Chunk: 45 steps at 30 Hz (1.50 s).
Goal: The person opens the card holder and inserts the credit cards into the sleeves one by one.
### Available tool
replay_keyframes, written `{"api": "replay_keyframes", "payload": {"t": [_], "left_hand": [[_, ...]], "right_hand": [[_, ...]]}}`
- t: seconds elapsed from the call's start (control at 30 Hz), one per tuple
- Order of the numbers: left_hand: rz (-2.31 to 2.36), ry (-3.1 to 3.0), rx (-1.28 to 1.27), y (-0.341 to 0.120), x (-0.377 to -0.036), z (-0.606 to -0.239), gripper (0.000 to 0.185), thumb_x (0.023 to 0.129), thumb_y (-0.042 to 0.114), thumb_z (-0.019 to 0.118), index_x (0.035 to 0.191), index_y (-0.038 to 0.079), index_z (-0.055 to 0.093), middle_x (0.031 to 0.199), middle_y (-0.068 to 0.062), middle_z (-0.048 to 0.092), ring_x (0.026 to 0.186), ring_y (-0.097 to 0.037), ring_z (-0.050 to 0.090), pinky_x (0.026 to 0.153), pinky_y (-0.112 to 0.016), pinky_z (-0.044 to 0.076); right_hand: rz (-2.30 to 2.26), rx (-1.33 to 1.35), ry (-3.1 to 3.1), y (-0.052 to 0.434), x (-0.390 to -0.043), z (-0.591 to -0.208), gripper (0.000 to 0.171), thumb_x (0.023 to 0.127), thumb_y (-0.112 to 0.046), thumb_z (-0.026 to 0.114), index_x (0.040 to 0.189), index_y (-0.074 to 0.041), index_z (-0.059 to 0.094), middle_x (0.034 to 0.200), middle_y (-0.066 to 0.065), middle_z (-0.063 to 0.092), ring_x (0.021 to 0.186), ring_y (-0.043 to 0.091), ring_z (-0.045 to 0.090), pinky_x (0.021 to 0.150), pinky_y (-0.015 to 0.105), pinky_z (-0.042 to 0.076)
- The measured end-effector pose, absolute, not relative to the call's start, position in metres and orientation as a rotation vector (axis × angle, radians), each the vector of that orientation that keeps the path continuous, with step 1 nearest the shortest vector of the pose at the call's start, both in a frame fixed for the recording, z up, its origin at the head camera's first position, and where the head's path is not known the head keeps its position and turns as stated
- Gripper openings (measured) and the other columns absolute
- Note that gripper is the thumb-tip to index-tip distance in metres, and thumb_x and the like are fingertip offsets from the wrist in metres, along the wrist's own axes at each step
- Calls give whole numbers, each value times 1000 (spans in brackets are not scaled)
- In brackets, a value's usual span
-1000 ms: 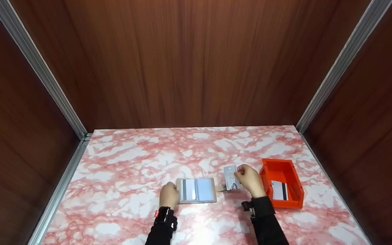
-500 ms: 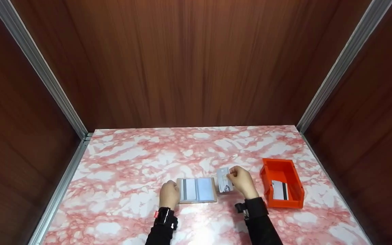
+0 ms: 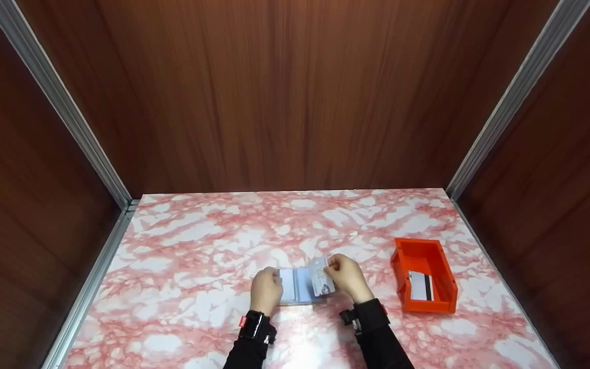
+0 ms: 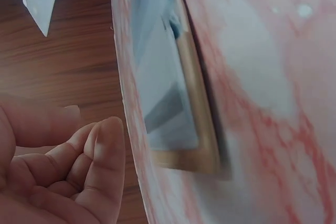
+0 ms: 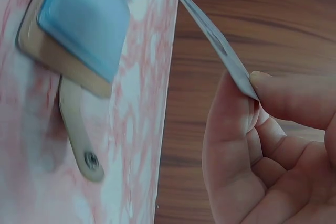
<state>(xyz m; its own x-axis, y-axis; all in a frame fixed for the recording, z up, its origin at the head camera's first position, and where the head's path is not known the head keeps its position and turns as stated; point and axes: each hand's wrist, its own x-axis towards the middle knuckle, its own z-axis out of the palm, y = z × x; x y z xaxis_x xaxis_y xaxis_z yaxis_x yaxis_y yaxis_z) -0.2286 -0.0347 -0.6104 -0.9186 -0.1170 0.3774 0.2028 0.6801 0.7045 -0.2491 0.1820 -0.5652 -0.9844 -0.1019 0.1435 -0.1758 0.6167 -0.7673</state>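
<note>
A tan card holder [image 4: 202,98] lies spread on the table, its clear bluish plastic sleeves [image 5: 86,22] facing up. Inside one sleeve shows a pale card with a dark stripe [image 4: 163,109]. From the holder's right end a strap with a metal snap [image 5: 84,135] sticks out. My left hand [image 3: 266,292] hovers over the left end, fingers loosely curled and nothing between thumb and fingertips. Between thumb and forefinger, my right hand [image 3: 349,277] pinches a grey-white bank card [image 3: 319,279] by its edge. The card hangs tilted over the right sleeve, overlapping it in the head view.
An orange bin [image 3: 429,307] stands at the right of the table, with a white card [image 3: 419,286] bearing a dark stripe leaning inside. Wood-grain panels [image 3: 295,97] wall in the back and both sides of the pink marbled table [image 3: 213,230].
My right hand has carried the bank card leftward, from beside the holder to over its right sleeve. My left hand has shifted right, off the holder's left edge and over its left end.
</note>
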Motion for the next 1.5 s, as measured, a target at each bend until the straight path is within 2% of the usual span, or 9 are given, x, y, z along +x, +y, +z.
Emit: {"api": "replay_keyframes", "payload": {"t": [0.17,0.43,0.93,1.5], "left_hand": [[-1106,-2472,-125,-26,-226,-607,7,79,-6,69,85,-4,66,79,-13,65,78,-33,64,75,-45,50],[-1164,-2486,-141,-15,-224,-600,10,79,-5,67,89,-4,68,74,-4,61,75,-24,59,70,-39,50],[-1311,-2511,-127,-8,-225,-596,14,83,-1,68,97,-5,68,77,-4,63,73,-21,62,69,-37,52],[-1310,-2488,-139,-9,-224,-596,11,82,-4,69,90,-1,62,75,-4,63,70,-20,60,65,-37,51]], "right_hand": [[1341,273,-2751,176,-247,-568,9,86,-5,69,89,-2,61,77,2,58,70,16,55,67,35,49],[1367,301,-2749,169,-246,-570,9,87,-6,69,88,-3,60,75,0,55,66,14,52,64,32,46],[1434,392,-2712,159,-241,-572,10,90,-3,65,92,-2,56,78,0,53,69,12,49,65,29,43],[1471,369,-2717,151,-242,-576,11,89,-2,65,90,-1,55,77,0,52,63,9,48,56,25,44]]}}
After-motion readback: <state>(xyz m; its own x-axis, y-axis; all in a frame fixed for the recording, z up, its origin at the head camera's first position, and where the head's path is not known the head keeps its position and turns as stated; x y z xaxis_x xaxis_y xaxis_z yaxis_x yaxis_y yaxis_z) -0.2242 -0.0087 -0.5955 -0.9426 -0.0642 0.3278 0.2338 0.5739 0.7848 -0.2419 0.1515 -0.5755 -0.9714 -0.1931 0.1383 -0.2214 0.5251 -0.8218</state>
